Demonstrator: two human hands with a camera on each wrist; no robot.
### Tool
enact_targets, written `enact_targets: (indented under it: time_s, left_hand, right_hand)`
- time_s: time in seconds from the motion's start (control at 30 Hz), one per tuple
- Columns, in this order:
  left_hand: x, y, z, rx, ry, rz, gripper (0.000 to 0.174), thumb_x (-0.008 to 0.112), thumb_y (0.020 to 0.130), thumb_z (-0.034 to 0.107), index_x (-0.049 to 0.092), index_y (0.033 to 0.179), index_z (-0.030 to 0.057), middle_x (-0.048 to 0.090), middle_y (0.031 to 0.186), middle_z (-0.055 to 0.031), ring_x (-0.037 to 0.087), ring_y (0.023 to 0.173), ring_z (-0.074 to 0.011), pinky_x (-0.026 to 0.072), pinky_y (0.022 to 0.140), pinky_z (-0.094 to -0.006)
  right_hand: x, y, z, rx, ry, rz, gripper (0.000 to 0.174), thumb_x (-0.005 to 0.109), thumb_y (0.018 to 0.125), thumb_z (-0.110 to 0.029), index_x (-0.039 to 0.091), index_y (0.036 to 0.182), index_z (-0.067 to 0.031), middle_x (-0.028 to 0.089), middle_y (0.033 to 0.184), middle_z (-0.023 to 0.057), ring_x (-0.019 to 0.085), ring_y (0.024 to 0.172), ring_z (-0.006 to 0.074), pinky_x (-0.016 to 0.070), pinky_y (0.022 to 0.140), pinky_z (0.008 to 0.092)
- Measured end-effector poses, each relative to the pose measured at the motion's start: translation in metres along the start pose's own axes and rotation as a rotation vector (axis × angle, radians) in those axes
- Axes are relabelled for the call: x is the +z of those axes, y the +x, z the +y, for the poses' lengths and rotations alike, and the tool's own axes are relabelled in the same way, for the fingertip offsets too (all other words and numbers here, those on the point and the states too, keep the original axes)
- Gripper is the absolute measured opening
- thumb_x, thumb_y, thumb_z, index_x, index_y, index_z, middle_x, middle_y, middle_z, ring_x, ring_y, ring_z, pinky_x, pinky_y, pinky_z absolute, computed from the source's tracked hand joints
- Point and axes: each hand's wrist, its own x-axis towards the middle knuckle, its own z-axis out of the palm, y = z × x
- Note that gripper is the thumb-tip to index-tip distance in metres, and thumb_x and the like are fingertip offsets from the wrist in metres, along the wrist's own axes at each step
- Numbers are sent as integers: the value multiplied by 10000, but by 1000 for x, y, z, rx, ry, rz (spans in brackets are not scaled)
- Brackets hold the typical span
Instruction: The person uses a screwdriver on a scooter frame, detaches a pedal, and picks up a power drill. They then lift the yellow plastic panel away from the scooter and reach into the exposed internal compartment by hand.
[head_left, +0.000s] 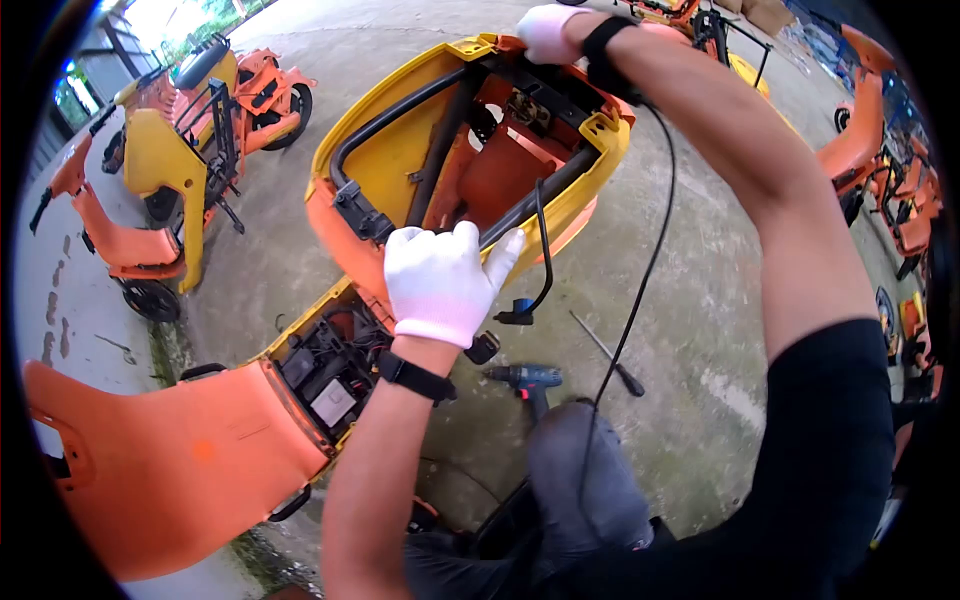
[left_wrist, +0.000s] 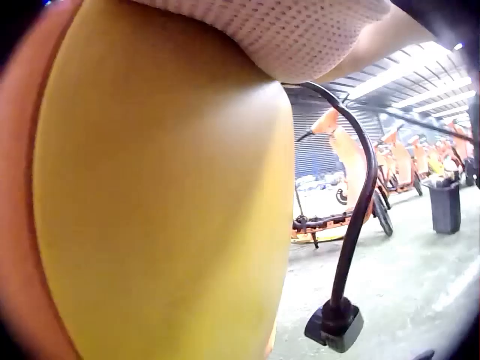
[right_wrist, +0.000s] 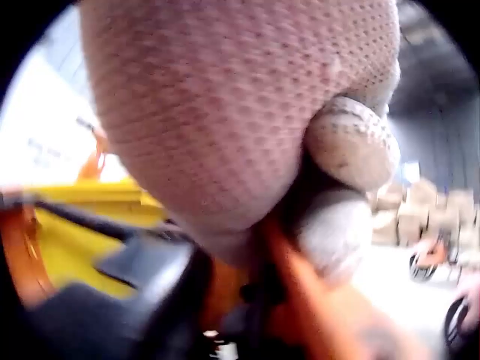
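Note:
A scooter's yellow-and-orange body shell [head_left: 395, 110] lies with its hollow inside facing up, showing black frame tubes and an orange inner part [head_left: 505, 175]. My gloved left hand [head_left: 445, 275] grips the near rim, fingers curled over the edge. From that side hangs a black cable [left_wrist: 366, 176] ending in a black plug [left_wrist: 334, 327]. At the far end of the shell is my gloved right hand [head_left: 548, 33]. In the right wrist view its fingers [right_wrist: 352, 142] curl round the edge of an orange panel [right_wrist: 300, 281].
Below the shell lie a cordless drill [head_left: 530, 377] and a screwdriver [head_left: 628, 380] on the concrete floor. An orange scooter panel [head_left: 190, 450] and an open compartment of wiring [head_left: 335, 365] are at lower left. Other scooters [head_left: 265, 95] stand around. A long black cable [head_left: 655, 250] crosses the view.

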Motion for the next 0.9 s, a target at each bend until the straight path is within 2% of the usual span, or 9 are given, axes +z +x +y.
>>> enact_targets:
  time_s: [0.03,0.43,0.47,0.53,0.57,0.6,0.7,0.8,0.9]
  left_hand:
    - [0,-1,3,-3,18,-7,450,655,817,443,514,580,87,499,487,-110,521,531,-314,409,630,-415]
    - [1,-5,0,26,-16,-9,494,623,845,465,482,561,87,498,487,-107,500,510,-305,399,637,-391]
    - [1,-4,0,36,-6,4,489,626,846,455,477,559,88,503,486,-102,499,503,-300,400,640,-389]
    - [1,-1,1,27,-15,11,487,627,844,455,480,560,88,505,487,-103,500,504,-301,400,641,-389]
    - [0,-1,1,19,-24,12,485,628,842,456,483,561,88,507,487,-105,501,504,-303,401,641,-389]
    - [0,-2,2,15,-23,18,485,628,842,456,483,561,88,507,487,-105,501,504,-303,401,641,-389]
    - [1,-1,6,7,-11,51,473,634,835,448,491,566,86,518,492,-111,503,509,-307,402,645,-393]
    - [-1,-1,10,-26,-7,32,463,638,831,438,498,570,82,535,502,-120,511,518,-313,405,651,-398]
    - [-1,-2,10,-50,-2,6,460,631,831,440,509,573,80,546,507,-127,522,527,-313,408,654,-401]
  right_hand:
    - [-5,-4,13,-37,67,-67,391,638,814,-335,689,1030,-12,695,991,176,673,907,328,535,783,406]
    - [-5,-45,8,102,276,-61,402,664,817,-342,662,1057,-19,702,931,124,665,822,245,539,745,368]
    - [-14,-47,26,52,527,-327,463,628,856,-400,640,1093,-2,699,930,110,668,804,201,546,713,343]
    - [-13,-80,53,219,1029,-270,490,595,897,-447,600,1177,-45,695,899,96,668,781,193,551,687,334]
    - [9,-83,69,273,998,-153,572,615,848,-496,625,1183,-33,667,1124,147,652,983,302,542,803,412]
    - [29,-90,82,302,990,-153,506,587,879,-466,607,1170,-53,677,988,57,640,764,161,539,634,278]
    - [25,-133,50,229,954,-262,630,592,855,-534,567,1277,-67,629,1168,79,610,958,198,551,746,333]
    - [31,-137,26,352,947,-254,534,589,852,-459,599,1198,-52,641,1096,64,620,944,192,567,685,338]
    - [56,-116,20,429,907,-185,492,580,840,-428,667,987,33,682,898,174,678,833,259,551,680,402]
